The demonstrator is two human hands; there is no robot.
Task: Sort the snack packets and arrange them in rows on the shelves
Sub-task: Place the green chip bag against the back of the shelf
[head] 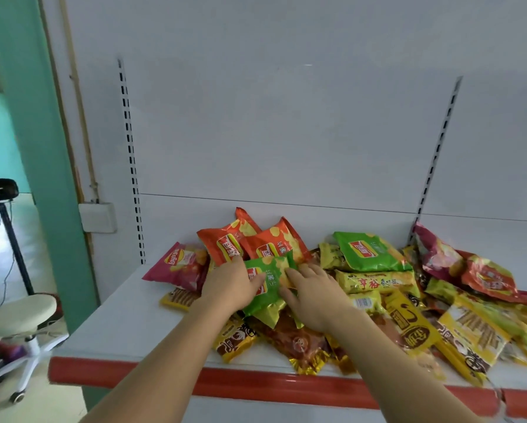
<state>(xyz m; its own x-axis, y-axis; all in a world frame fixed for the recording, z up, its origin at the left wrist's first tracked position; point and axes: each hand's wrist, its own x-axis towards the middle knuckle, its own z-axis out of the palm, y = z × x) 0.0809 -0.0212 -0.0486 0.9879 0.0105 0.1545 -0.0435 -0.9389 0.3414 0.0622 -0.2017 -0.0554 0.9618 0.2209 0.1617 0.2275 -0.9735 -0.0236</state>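
A heap of snack packets covers the white shelf point(125, 303). My left hand point(228, 285) grips a green chip packet point(271, 288) by its left side, thumb on top. My right hand point(314, 294) rests against the same packet's right edge, fingers spread. Behind them lie two orange chip packets point(225, 242) point(274, 242). A pink Lay's packet point(180, 265) lies at the left. A second green packet point(369, 251) sits to the right, above a yellow packet point(378, 282). Brown and yellow stick packets point(408, 328) lie near the front.
The shelf has a red front lip point(256, 380) and a white back panel with slotted uprights point(131, 166). More pink and red packets point(485, 276) pile at the right. A white stool point(21, 319) and a fan stand point(15, 239) are on the left floor.
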